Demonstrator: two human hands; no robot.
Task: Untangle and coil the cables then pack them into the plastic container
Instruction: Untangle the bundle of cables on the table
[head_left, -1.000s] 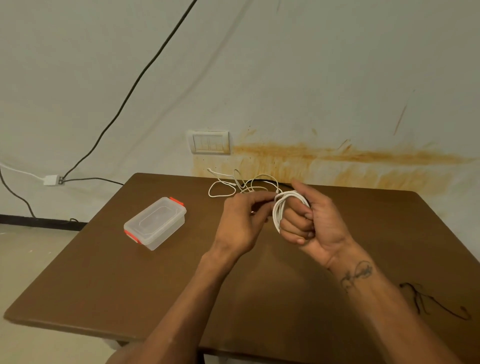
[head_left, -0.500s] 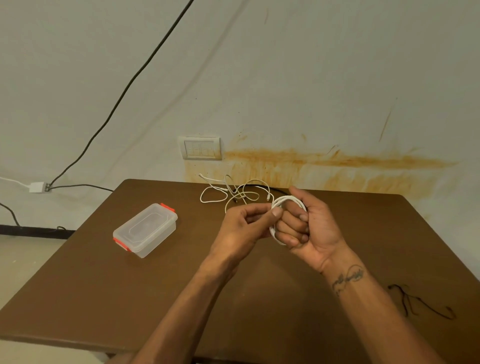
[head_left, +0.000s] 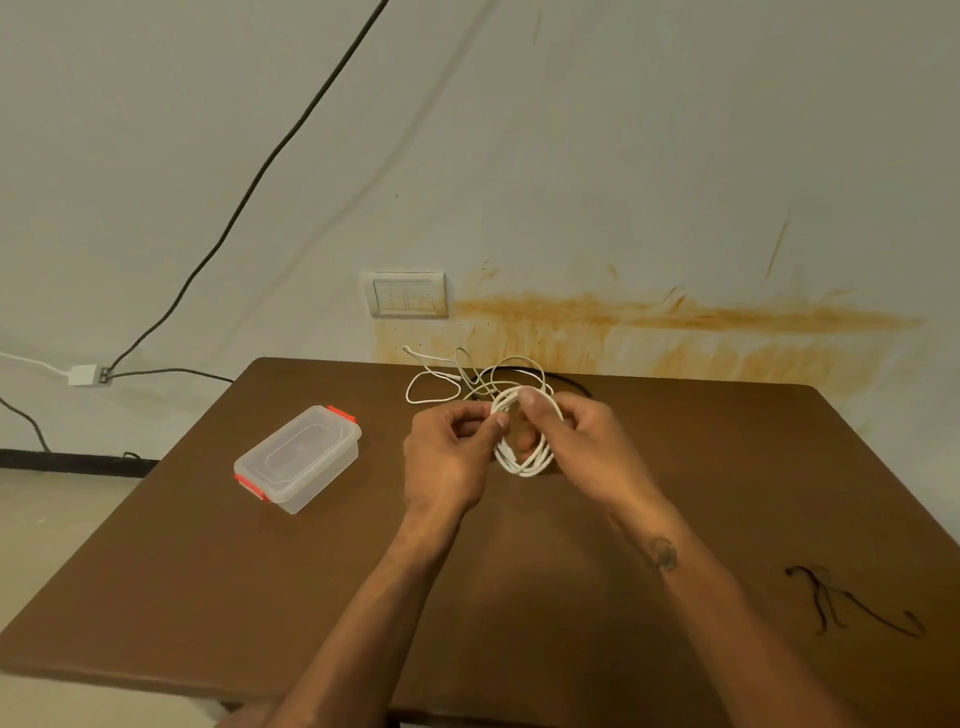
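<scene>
White cable coil between left hand and right hand

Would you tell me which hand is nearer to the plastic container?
Left. The left hand is just right of the plastic container; the right hand lies farther right, beyond the white cable coil.

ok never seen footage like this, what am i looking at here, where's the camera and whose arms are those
There is no machine here. The camera sits on a person's head, looking forward and down, so the two bare arms are that person's own. The left hand and right hand both hold a coiled white cable above a brown table. On the table lie a closed plastic container with orange clips, a loose tangle of white cable by the wall, and a thin dark cable at the right.
</scene>
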